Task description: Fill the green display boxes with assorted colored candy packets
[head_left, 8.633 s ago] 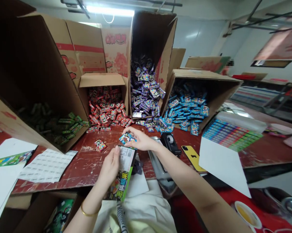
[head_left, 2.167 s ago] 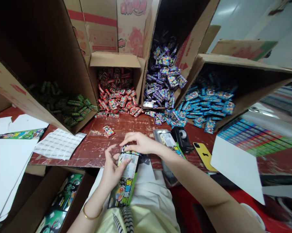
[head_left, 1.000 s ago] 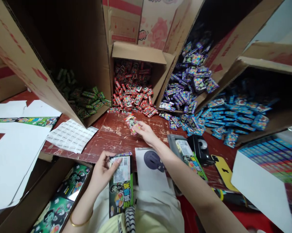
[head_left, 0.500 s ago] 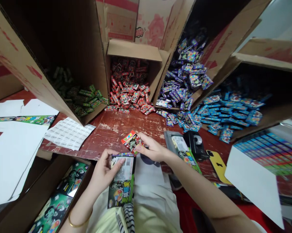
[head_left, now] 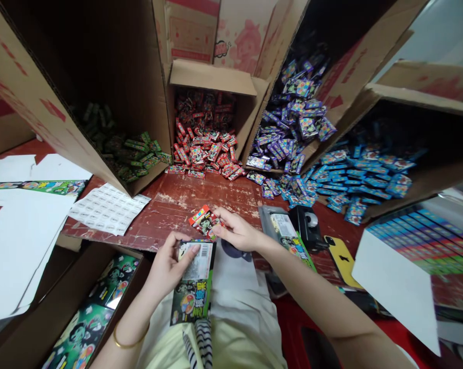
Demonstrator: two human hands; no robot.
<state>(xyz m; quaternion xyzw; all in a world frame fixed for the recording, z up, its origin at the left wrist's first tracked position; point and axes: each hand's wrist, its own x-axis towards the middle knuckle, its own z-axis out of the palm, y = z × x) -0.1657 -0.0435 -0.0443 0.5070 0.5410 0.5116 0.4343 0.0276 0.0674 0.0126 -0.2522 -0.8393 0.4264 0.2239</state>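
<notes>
My left hand (head_left: pixel 168 267) grips a black and green printed candy box (head_left: pixel 188 301) upright over my lap, with the thumb across its white barcode label. Purple shows at the box's top edge, but its inside is hidden from me. Just above that edge, my right hand (head_left: pixel 237 233) pinches a small red candy packet (head_left: pixel 205 221) between thumb and fingers. The packet is tilted and appears apart from the box. Behind it, a heap of similar red packets (head_left: pixel 216 151) spills from a cardboard box (head_left: pixel 212 78) onto the table.
Cartons hold green packets (head_left: pixel 139 154), purple packets (head_left: pixel 281 143) and blue packets (head_left: pixel 354 174). On the red table (head_left: pixel 177 197) lie a label sheet (head_left: pixel 110 209), a black tape dispenser (head_left: pixel 307 228) and a yellow phone (head_left: pixel 342 261). Printed boxes (head_left: pixel 81 328) fill a carton at lower left.
My right hand has shifted slightly left with the red packet, which now lies over the box's top edge at a flatter tilt. My left hand keeps its hold on the box.
</notes>
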